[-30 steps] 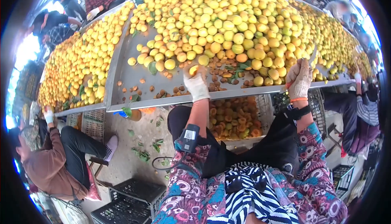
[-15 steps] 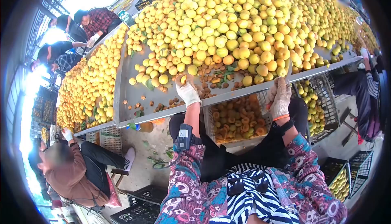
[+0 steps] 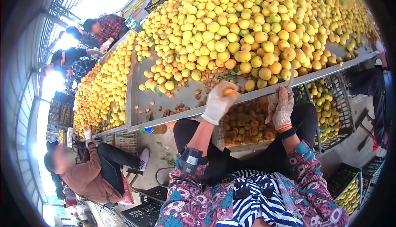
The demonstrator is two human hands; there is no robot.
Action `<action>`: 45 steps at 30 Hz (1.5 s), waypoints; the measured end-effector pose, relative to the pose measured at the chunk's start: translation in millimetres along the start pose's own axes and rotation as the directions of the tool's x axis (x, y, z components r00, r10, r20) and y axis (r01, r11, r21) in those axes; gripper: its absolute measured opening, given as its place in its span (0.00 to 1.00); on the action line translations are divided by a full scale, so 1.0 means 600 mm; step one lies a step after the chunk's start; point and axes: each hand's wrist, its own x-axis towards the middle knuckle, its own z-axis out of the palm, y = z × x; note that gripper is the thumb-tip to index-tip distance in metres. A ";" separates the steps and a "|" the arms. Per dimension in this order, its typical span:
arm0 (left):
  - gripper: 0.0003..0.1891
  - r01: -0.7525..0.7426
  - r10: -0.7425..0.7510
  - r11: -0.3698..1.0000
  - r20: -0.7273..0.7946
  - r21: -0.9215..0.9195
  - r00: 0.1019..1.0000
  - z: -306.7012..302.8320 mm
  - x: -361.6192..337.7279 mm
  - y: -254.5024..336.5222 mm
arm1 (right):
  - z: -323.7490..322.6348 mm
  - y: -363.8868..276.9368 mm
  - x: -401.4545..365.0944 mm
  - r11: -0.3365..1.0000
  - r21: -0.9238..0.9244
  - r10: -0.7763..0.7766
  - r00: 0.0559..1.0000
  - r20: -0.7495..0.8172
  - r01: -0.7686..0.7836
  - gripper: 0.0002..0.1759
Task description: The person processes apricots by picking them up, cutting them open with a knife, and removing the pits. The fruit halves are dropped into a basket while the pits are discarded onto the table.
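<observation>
My left hand, in a whitish glove, is closed around a yellow-orange apricot just over the table's front edge. My right hand, in a stained glove, grips a knife whose thin blade points up from the fist; its handle is hidden. A large heap of whole apricots covers much of the metal table. Loose brown pits and leaves lie on the metal near my hands. Below the edge, between my knees, split apricots fill a crate.
A metal divider separates another apricot heap on the left. A crate of apricots stands by my right knee. Co-workers sit at the left, across the table and at the right. Black crates lie on the floor.
My left hand has moved right and closer to me, from over the table surface to the edge, with the apricot in it. My right hand keeps its grip; the view has shifted slightly.
</observation>
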 end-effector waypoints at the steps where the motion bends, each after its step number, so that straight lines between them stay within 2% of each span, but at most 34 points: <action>1: 0.08 -0.065 0.064 0.995 0.019 0.071 0.998 0.018 0.005 -0.002 | -0.004 -0.002 0.001 1.000 0.017 0.001 1.000 0.001 -0.001 0.12; 2: 0.08 -0.131 0.127 0.982 0.040 0.139 0.991 0.030 0.013 -0.004 | -0.005 -0.006 0.003 0.999 0.032 0.002 1.000 0.005 -0.002 0.12; 5: 0.12 0.074 -0.001 0.927 -0.195 0.369 0.981 0.034 0.080 -0.019 | -0.021 0.000 0.016 0.997 0.078 -0.010 1.000 0.019 0.009 0.12; 8: 0.20 0.090 0.044 0.822 -0.221 0.562 0.974 0.035 0.154 -0.083 | -0.020 -0.008 0.014 0.995 0.102 0.000 1.000 0.007 0.000 0.12; 11: 0.27 0.081 0.074 0.618 -0.161 0.782 0.984 0.060 0.182 -0.131 | -0.015 -0.012 0.015 0.995 0.103 0.017 1.000 -0.013 -0.016 0.11; 13: 0.29 0.179 -0.047 0.648 -0.196 0.740 0.980 0.058 0.184 -0.131 | -0.013 -0.010 0.013 0.996 0.082 0.023 0.999 -0.023 -0.021 0.11; 14: 0.31 0.226 -0.104 0.659 -0.210 0.718 0.972 0.055 0.187 -0.129 | -0.011 -0.010 0.012 0.998 0.065 0.020 0.999 -0.029 -0.018 0.11; 15: 0.30 0.212 -0.112 0.704 -0.189 0.678 0.976 0.045 0.192 -0.134 | -0.010 -0.010 0.011 0.999 0.048 0.014 0.999 -0.034 -0.013 0.12; 18: 0.30 0.124 -0.151 0.878 0.021 0.461 0.988 0.010 0.171 -0.135 | -0.016 -0.003 0.013 1.000 0.020 0.012 1.000 0.010 -0.012 0.13; 19: 0.28 0.078 -0.084 0.947 0.006 0.310 0.996 0.006 0.156 -0.136 | -0.019 -0.003 0.013 0.999 0.023 0.028 0.999 0.033 -0.029 0.14; 20: 0.27 0.143 -0.143 0.988 -0.010 0.057 0.990 -0.001 0.138 -0.134 | -0.024 -0.002 0.014 0.999 0.026 0.044 0.997 0.057 -0.045 0.14; 21: 0.26 0.194 -0.200 0.960 -0.010 -0.202 0.980 -0.010 0.116 -0.111 | -0.024 -0.001 0.012 0.998 0.027 0.059 0.995 0.080 -0.061 0.14; 22: 0.24 0.230 -0.255 0.864 0.006 -0.449 0.967 -0.017 0.093 -0.084 | -0.021 -0.001 0.007 0.997 -0.002 0.073 0.992 0.102 -0.073 0.15; 23: 0.24 0.191 -0.236 0.726 0.022 -0.660 0.972 -0.022 0.072 -0.054 | -0.017 -0.002 0.001 0.996 -0.035 0.089 0.988 0.125 -0.085 0.15; 26: 0.26 0.074 -0.080 0.546 0.036 -0.834 0.996 -0.042 0.028 -0.068 | 0.006 -0.014 -0.023 0.975 -0.206 0.135 0.961 0.243 -0.085 0.16; 27: 0.25 0.071 -0.146 0.514 -0.006 -0.855 0.989 -0.041 0.009 -0.049 | 0.016 -0.017 -0.033 0.959 -0.274 0.155 0.946 0.286 -0.075 0.16; 30: 0.23 0.058 -0.081 0.575 0.013 -0.816 0.997 -0.054 -0.017 -0.042 | 0.050 -0.015 -0.060 0.885 -0.463 0.193 0.875 0.443 0.039 0.17; 31: 0.21 0.065 -0.101 0.599 0.005 -0.798 0.995 -0.058 -0.026 -0.026 | 0.070 -0.024 -0.077 0.859 -0.512 0.262 0.845 0.466 0.017 0.16; 35: 0.30 0.047 -0.118 0.669 -0.044 -0.741 0.992 -0.067 -0.038 -0.052 | 0.127 -0.011 -0.114 0.783 -0.613 0.336 0.760 0.556 0.103 0.12; 37: 0.33 -0.045 -0.053 0.767 -0.132 -0.640 0.990 -0.066 -0.045 -0.054 | 0.139 0.018 -0.111 0.758 -0.640 0.342 0.758 0.555 0.126 0.11; 39: 0.34 -0.008 -0.021 0.599 -0.025 -0.800 0.999 -0.081 -0.047 -0.065 | 0.152 0.036 -0.108 0.744 -0.651 0.347 0.745 0.569 0.151 0.10; 41: 0.31 -0.056 0.042 0.568 -0.039 -0.821 0.998 -0.090 -0.058 -0.044 | 0.150 0.069 -0.091 0.756 -0.574 0.179 0.745 0.643 0.314 0.09; 42: 0.31 -0.028 0.048 0.521 -0.003 -0.853 0.999 -0.097 -0.059 -0.050 | 0.162 0.072 -0.092 0.751 -0.529 0.093 0.731 0.676 0.394 0.09; 43: 0.31 0.003 0.057 0.474 0.034 -0.880 0.998 -0.106 -0.060 -0.058 | 0.169 0.052 -0.098 0.735 -0.648 0.279 0.783 0.556 0.199 0.08; 44: 0.31 0.035 0.069 0.426 0.071 -0.904 0.995 -0.113 -0.061 -0.064 | 0.178 0.045 -0.102 0.706 -0.684 0.305 0.791 0.531 0.187 0.09; 45: 0.31 -0.044 0.090 0.449 -0.003 -0.893 0.996 -0.109 -0.058 -0.064 | 0.184 0.039 -0.103 0.676 -0.716 0.330 0.798 0.505 0.173 0.09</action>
